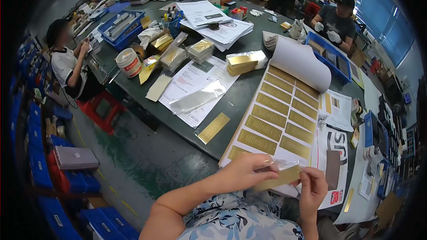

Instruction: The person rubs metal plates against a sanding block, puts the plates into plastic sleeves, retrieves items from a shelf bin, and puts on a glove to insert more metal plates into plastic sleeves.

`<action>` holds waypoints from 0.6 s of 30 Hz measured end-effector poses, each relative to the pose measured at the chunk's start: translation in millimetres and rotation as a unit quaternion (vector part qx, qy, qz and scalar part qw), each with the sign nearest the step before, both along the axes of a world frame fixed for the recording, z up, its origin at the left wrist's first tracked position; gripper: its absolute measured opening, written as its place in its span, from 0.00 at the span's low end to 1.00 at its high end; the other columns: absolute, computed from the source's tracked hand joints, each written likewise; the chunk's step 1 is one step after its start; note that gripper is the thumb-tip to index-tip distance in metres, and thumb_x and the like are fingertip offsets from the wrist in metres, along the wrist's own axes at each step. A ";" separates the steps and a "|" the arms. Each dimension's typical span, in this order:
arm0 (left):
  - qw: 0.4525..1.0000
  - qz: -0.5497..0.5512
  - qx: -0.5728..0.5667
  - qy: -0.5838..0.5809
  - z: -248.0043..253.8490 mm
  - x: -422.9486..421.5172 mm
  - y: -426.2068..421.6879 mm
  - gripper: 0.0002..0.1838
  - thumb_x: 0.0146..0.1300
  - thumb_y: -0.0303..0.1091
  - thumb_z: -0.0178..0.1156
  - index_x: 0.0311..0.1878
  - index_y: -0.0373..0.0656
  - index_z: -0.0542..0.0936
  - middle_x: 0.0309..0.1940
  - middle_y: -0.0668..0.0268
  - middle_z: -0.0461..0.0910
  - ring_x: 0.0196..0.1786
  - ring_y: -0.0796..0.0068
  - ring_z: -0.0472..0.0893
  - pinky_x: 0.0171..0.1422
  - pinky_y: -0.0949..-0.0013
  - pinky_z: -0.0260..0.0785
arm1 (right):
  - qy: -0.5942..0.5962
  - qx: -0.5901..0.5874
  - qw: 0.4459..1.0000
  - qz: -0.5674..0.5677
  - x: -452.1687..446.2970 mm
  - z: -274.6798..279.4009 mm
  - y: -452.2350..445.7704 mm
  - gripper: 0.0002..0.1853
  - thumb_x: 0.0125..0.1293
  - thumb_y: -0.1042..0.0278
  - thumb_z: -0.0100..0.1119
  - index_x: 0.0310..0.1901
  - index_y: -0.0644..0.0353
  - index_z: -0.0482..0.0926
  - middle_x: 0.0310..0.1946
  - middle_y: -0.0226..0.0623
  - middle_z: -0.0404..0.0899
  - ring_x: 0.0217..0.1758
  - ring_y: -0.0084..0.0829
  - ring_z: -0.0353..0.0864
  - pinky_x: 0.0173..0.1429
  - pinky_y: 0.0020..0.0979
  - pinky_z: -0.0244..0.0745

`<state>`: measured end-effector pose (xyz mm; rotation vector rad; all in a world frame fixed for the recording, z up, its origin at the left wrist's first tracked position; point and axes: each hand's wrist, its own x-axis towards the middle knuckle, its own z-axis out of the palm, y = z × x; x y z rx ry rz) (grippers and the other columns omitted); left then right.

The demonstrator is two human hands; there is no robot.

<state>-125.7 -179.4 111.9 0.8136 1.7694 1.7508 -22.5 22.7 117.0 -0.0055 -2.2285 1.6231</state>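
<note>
A thin gold plate (284, 177) is held low over the near end of a label pad, with shiny clear film (281, 164) along its upper edge. My left hand (245, 171) pinches the plate's left part and the film. At the right end, the thumb and fingers of my right hand (313, 187) are closed on the plate. The pad's open sheet carries two columns of gold labels (265, 125), and its upper pages (300, 60) are curled back. Another gold plate (213, 128) lies on the table, left of the pad.
On the green table (178, 126) lie clear bags (199, 98), printed papers (178, 80) and stacked gold plates (242, 62). A white tub (129, 62) stands near the left edge. Blue trays (329, 57) lie to the right. A seated person (340, 22) and another person (71, 66) work nearby.
</note>
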 end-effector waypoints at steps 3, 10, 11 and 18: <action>0.999 0.006 -0.030 -0.016 -0.6 0.2 -12.8 0.12 0.60 0.30 0.66 0.45 0.36 0.81 0.38 0.63 0.84 0.41 0.79 0.81 0.48 0.74 0.72 | -0.034 0.092 0.993 0.060 -5.2 5.2 0.6 0.17 0.66 0.82 0.55 0.55 0.70 0.68 0.35 0.44 0.81 0.34 0.28 0.84 0.39 0.25 0.80; 0.939 0.304 -0.124 0.103 -18.5 -41.9 -50.2 0.09 0.62 0.27 0.62 0.43 0.33 0.80 0.35 0.64 0.83 0.38 0.83 0.79 0.44 0.75 0.72 | -0.055 0.093 0.994 0.030 -24.6 9.4 -17.8 0.25 0.60 0.83 0.61 0.60 0.66 0.70 0.40 0.43 0.81 0.35 0.26 0.80 0.44 0.26 0.75; 0.925 0.337 -0.146 0.099 -21.5 -54.2 -56.3 0.08 0.63 0.28 0.61 0.42 0.32 0.80 0.33 0.65 0.83 0.38 0.84 0.78 0.43 0.76 0.71 | -0.052 0.093 0.994 0.025 -24.4 8.5 -16.9 0.25 0.60 0.83 0.61 0.60 0.66 0.70 0.40 0.43 0.81 0.35 0.26 0.80 0.44 0.26 0.75; 0.775 0.427 -0.300 0.356 -72.9 -93.7 -77.9 0.11 0.68 0.32 0.53 0.38 0.33 0.79 0.33 0.52 0.80 0.32 0.56 0.78 0.39 0.64 0.68 | -0.103 0.145 0.984 -0.021 -13.2 -3.2 -7.0 0.19 0.63 0.79 0.60 0.56 0.65 0.74 0.36 0.42 0.81 0.32 0.28 0.80 0.41 0.26 0.75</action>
